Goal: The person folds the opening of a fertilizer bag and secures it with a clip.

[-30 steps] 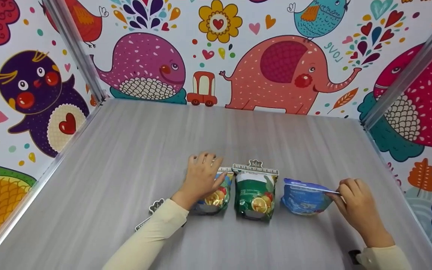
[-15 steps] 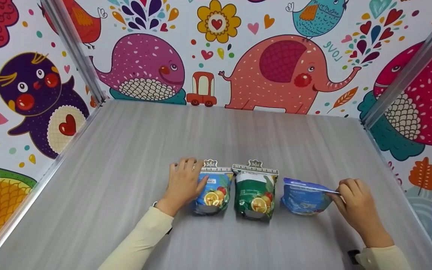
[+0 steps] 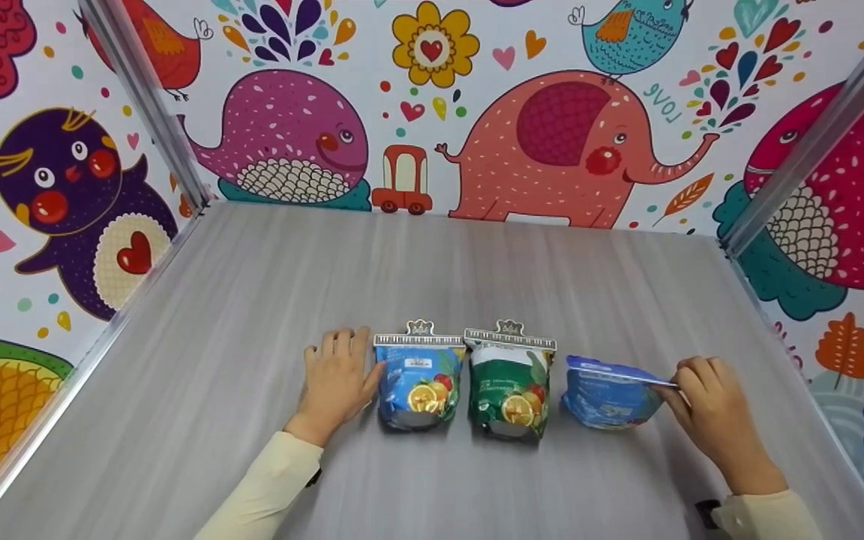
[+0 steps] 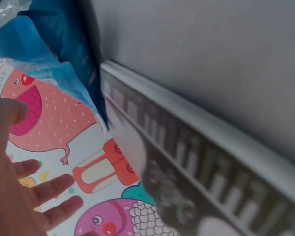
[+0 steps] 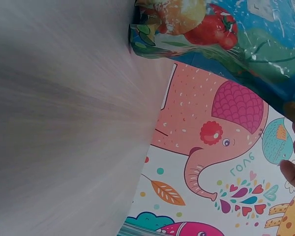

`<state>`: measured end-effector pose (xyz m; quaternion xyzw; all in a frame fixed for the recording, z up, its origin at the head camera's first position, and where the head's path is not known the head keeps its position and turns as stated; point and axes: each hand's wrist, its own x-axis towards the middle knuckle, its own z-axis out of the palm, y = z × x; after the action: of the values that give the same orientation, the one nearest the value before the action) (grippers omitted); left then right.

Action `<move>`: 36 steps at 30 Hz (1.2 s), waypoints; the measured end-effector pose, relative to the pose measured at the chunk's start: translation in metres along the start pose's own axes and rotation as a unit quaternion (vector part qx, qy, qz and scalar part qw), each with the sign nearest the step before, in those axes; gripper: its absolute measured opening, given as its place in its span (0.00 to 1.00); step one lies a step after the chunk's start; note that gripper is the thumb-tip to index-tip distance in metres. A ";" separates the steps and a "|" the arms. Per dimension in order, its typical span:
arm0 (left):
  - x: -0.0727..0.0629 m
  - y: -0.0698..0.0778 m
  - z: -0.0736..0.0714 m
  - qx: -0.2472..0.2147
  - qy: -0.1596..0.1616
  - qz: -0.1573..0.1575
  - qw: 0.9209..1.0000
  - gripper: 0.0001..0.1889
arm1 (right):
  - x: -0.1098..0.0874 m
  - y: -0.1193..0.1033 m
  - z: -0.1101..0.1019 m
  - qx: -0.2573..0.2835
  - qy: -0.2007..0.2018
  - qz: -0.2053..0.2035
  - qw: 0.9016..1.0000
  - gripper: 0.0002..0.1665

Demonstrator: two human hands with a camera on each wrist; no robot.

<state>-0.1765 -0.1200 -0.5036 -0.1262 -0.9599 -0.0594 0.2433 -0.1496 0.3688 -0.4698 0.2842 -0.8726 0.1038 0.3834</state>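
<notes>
My right hand [image 3: 718,420] pinches the right end of the top edge of a blue bag [image 3: 612,397] that carries no clip. In the right wrist view, fruit and vegetable pictures show on this bag [image 5: 265,44]. My left hand [image 3: 336,386] is just left of another blue bag [image 3: 418,382], its fingers extended and holding nothing. That bag's top bears a piano-key bag clip [image 3: 420,340]. Beside it stands a green bag [image 3: 511,390] with a similar clip [image 3: 511,337]. A loose piano-key clip [image 4: 187,152] looms near the left wrist camera; my left hand and arm hide it in the head view.
The grey table [image 3: 432,270] is bordered by cartoon-printed walls [image 3: 417,112]. Metal posts [image 3: 151,112] rise at the back corners. The bags stand in a row across the table's middle and right.
My left hand has drawn back leftward and toward me from over the clipped blue bag, uncovering it, and now covers the loose clip. My right hand keeps its hold.
</notes>
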 end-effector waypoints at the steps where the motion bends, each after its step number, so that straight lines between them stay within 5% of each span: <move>1: -0.002 -0.002 0.000 -0.001 -0.004 -0.006 1.000 0.29 | 0.000 0.000 0.000 -0.001 0.002 -0.001 1.000 0.32; 10: -0.022 -0.011 0.002 -0.031 -0.059 -0.066 0.996 0.32 | 0.000 -0.001 0.000 0.006 0.002 -0.002 1.000 0.32; 26: -0.035 -0.013 -0.009 -0.061 -0.225 -0.123 0.965 0.43 | -0.001 -0.002 -0.002 0.009 -0.002 0.009 1.000 0.33; 36: -0.036 -0.012 -0.014 -0.054 -0.243 -0.117 0.961 0.41 | -0.001 -0.002 -0.002 0.007 -0.004 0.008 1.000 0.34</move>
<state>-0.1428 -0.1412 -0.5091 -0.0367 -0.9935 -0.1070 -0.0129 -0.1464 0.3684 -0.4694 0.2802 -0.8755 0.1119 0.3775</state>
